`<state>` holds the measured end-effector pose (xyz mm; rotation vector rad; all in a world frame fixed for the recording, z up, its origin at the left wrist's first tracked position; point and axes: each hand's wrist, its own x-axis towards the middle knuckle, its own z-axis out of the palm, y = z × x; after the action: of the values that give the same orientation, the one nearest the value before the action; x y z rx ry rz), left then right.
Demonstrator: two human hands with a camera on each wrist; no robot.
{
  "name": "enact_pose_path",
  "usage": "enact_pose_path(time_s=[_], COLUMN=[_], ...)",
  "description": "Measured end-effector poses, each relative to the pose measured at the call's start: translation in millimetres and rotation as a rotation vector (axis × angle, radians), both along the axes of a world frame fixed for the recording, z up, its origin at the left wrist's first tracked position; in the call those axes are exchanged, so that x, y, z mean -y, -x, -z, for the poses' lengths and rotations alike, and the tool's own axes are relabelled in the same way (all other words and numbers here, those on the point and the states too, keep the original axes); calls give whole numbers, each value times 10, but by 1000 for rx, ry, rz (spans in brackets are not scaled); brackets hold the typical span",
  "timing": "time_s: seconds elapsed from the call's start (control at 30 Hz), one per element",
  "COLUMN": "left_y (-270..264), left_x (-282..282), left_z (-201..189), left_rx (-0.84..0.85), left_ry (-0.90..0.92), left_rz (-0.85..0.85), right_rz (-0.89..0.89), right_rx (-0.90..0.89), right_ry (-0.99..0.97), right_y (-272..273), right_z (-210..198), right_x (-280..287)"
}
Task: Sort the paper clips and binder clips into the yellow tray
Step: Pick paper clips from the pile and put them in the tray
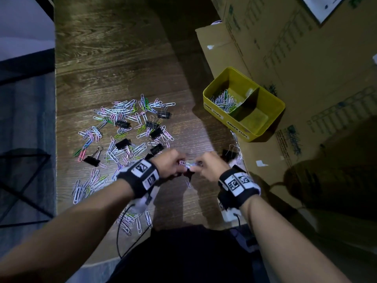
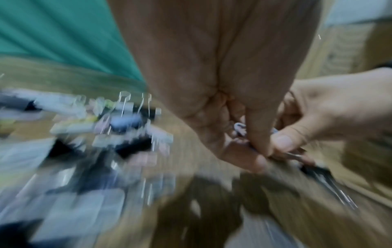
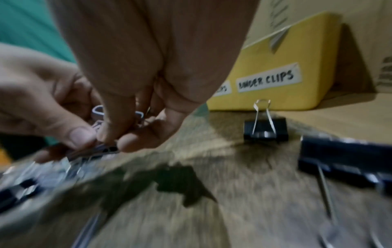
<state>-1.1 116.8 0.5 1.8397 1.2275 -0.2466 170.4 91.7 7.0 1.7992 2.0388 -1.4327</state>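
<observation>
On the wooden table (image 1: pixel 122 58), we see loose paper clips (image 1: pixel 122 111) and black binder clips (image 1: pixel 122 144) scattered at left, well apart from the tray. At centre, our left hand (image 1: pixel 170 163) and right hand (image 1: pixel 211 165) meet, both pinching one small bunch of paper clips (image 1: pixel 188 164) just above the surface; motion blur leaves the count unclear. We judge them light, springy and slippery, apt to snag, so best pinched flat across the wires. At right, the yellow tray (image 1: pixel 275 103) already holds paper clips (image 1: pixel 223 100) in its left compartment; the binder-clip side looks empty.
</observation>
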Motion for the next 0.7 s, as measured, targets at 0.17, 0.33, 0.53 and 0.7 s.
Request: enact_pose_path(time_s=[0.17,0.33,0.53,0.7], left_y=[-144,-476,-974,-1145], left_x=[-544,-1105,-1584,-1746], left_z=[-349,-581,-525,-286], left_rx=[198,437,556,340], left_ry=[9,-18,21,-82], left_rz=[-59,-141,-399,-401], right_rz=[270,506,824,779], right_rx=[-127,-210,-150,-23], right_ry=[-42,-196,-335,-330], right_y=[-239,-421,-603,-656], right_z=[-369,-583,-473,-353], right_x=[-367,-818,-1371,-1545])
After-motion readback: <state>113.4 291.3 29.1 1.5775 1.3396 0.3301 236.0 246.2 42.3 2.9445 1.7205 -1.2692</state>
